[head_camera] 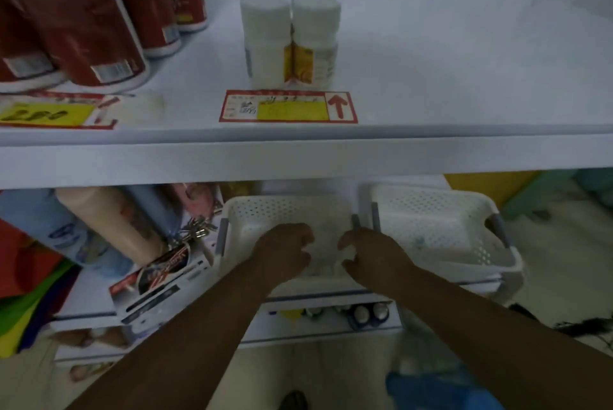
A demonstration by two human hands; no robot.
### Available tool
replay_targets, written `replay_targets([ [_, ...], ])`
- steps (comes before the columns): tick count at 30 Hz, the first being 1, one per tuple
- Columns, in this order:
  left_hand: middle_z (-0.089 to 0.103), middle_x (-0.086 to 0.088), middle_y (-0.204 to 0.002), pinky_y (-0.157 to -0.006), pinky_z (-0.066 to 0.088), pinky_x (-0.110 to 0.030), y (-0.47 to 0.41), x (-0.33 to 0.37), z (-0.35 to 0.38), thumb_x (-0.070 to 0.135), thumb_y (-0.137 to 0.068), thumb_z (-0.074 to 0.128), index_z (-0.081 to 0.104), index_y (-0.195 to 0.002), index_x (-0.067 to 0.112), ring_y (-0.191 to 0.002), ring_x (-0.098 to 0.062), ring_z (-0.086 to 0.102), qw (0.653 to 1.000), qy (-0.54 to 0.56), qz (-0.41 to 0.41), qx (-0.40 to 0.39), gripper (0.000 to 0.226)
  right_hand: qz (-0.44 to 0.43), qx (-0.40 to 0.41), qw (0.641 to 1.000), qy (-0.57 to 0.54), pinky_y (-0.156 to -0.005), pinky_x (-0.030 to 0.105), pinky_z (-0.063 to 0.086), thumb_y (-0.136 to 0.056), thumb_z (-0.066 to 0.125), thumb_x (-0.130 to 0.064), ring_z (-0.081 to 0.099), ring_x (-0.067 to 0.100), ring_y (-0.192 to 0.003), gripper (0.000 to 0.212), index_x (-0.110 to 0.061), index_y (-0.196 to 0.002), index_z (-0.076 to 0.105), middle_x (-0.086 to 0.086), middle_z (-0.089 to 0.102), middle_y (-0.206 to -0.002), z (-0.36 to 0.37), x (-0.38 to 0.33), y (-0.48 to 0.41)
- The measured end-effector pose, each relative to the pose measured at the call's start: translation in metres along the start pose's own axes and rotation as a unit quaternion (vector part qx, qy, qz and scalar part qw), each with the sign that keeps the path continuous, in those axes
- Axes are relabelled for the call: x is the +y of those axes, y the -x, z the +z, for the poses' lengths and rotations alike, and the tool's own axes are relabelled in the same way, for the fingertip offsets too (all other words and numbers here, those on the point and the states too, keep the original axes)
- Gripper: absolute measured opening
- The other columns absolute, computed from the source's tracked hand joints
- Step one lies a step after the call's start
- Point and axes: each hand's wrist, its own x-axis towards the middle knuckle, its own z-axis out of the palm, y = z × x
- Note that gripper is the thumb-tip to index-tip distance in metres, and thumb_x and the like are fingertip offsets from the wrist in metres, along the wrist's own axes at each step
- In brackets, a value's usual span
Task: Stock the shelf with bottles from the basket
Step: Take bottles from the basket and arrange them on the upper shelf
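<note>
Where print shows at all, it is mostly too blurred to read: the shelf (431, 77) carries a red-bordered price tag (288, 106) with a yellow panel and a red upward arrow, and at far left a second tag (49, 114) with dark handwritten digits on yellow, not legible.

Item: white bottles (290, 34), white caps, standing upright in two rows just behind the arrow tag; the front right one bears a yellow-orange label, text unreadable.

Item: red-labelled cans (86, 28), white bases, barcodes visible, at the shelf's left.

Item: white perforated basket (285, 210), grey handles, on the lower shelf; contents pale and blurred, apparently white bottles. A second basket (441, 227) of the same kind sits touching its right side, contents unclear.

Hands: left hand (285, 252) and right hand (368, 255) are both inside the first basket, fingers curled around pale objects between them; whether the grip is fully closed cannot be told.
</note>
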Motion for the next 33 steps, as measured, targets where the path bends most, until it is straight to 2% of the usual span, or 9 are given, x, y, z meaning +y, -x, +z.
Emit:
replay_targets([
  [5,0.061,-0.011,-0.124,-0.099,0.042,-0.035,-0.042,-0.013,0.03,0.029,-0.086,0.062,0.064,-0.115,0.007,-0.113,-0.026,0.056,0.976,-0.08,0.0,-0.204,0.036,0.069,-0.165,0.933,0.314,-0.1,0.039,0.04,-0.082,0.054,-0.006,0.057,0.025,-0.112,0.03,-0.009,-0.112,0.059,0.008,0.062,-0.117,0.015,-0.025,-0.052],
  [8,0.065,-0.012,-0.119,-0.095,0.046,-0.036,-0.048,-0.027,0.038,0.028,-0.082,0.063,0.067,-0.11,0.007,-0.108,-0.027,0.059,0.979,-0.085,0.02,-0.187,0.035,0.049,-0.227,0.905,0.357,-0.117,0.05,0.005,-0.083,0.052,-0.012,0.054,0.024,-0.115,0.024,-0.009,-0.106,0.06,0.007,0.064,-0.112,0.017,-0.027,-0.064],
  [12,0.057,-0.01,-0.131,-0.096,0.042,-0.032,-0.05,-0.034,0.034,0.021,-0.082,0.063,0.059,-0.123,0.009,-0.119,-0.026,0.053,0.99,-0.065,-0.006,-0.127,0.043,0.1,-0.32,0.902,0.272,-0.09,0.036,0.045,-0.081,0.058,-0.017,0.06,0.025,-0.107,0.012,-0.005,-0.076,0.061,0.003,0.057,-0.073,0.008,-0.03,-0.069],
  [14,0.06,-0.012,-0.126,-0.092,0.042,-0.029,-0.047,-0.035,0.028,0.025,-0.081,0.065,0.06,-0.119,0.007,-0.116,-0.026,0.055,0.996,-0.03,-0.016,-0.079,0.042,0.097,-0.313,0.897,0.296,-0.075,0.03,0.048,-0.083,0.06,-0.02,0.06,0.026,-0.108,0.025,-0.004,-0.102,0.063,0.007,0.063,-0.095,0.012,-0.033,-0.069],
  [17,0.067,-0.012,-0.102,-0.072,0.043,-0.025,-0.032,-0.03,0.01,0.019,-0.081,0.067,0.067,-0.102,0.007,-0.095,-0.026,0.063,0.987,0.152,-0.052,0.008,0.024,0.099,-0.256,0.903,0.332,-0.086,0.035,0.049,-0.08,0.061,-0.022,0.058,0.027,-0.112,0.036,-0.009,-0.114,0.059,0.007,0.061,-0.121,0.023,-0.034,-0.068],
  [20,0.067,-0.016,-0.1,-0.066,0.056,-0.027,0.004,-0.023,-0.01,-0.001,-0.083,0.062,0.065,-0.098,0.01,-0.083,-0.028,0.066,0.858,0.505,-0.096,0.005,0.018,0.104,-0.201,0.94,0.254,-0.088,0.035,0.049,-0.078,0.063,-0.03,0.059,0.025,-0.108,0.037,-0.011,-0.109,0.061,0.007,0.063,-0.116,0.013,-0.036,-0.064],
  [24,0.072,-0.018,-0.105,-0.074,0.059,-0.035,0.062,-0.016,-0.028,0.003,-0.087,0.053,0.064,-0.106,0.005,-0.093,-0.033,0.069,0.72,0.689,-0.084,-0.001,0.022,0.103,-0.152,0.982,-0.052,-0.069,0.017,0.048,-0.079,0.062,-0.032,0.061,0.013,-0.086,0.023,-0.013,-0.088,0.071,-0.001,0.066,-0.098,-0.022,-0.038,-0.028],
  [29,0.072,-0.02,-0.102,-0.066,0.058,-0.035,0.121,0.022,-0.041,0.007,-0.072,0.057,0.061,-0.113,-0.003,-0.086,-0.029,0.071,0.632,0.772,-0.067,-0.002,0.041,0.039,-0.104,0.909,-0.401,-0.071,0.025,0.057,-0.079,0.068,-0.011,0.065,0.014,-0.088,0.018,-0.025,-0.088,0.071,0.0,0.063,-0.101,-0.074,-0.052,0.049],
  [33,0.073,-0.022,-0.096,-0.066,0.061,-0.035,0.158,0.074,-0.048,0.006,-0.069,0.059,0.069,-0.1,-0.006,-0.082,-0.029,0.072,0.578,0.816,-0.027,0.018,0.034,-0.027,-0.011,0.884,-0.466,-0.06,0.023,0.055,-0.073,0.072,-0.001,0.068,0.011,-0.074,0.026,-0.023,-0.085,0.067,0.009,0.066,-0.095,-0.099,-0.076,0.096],
])
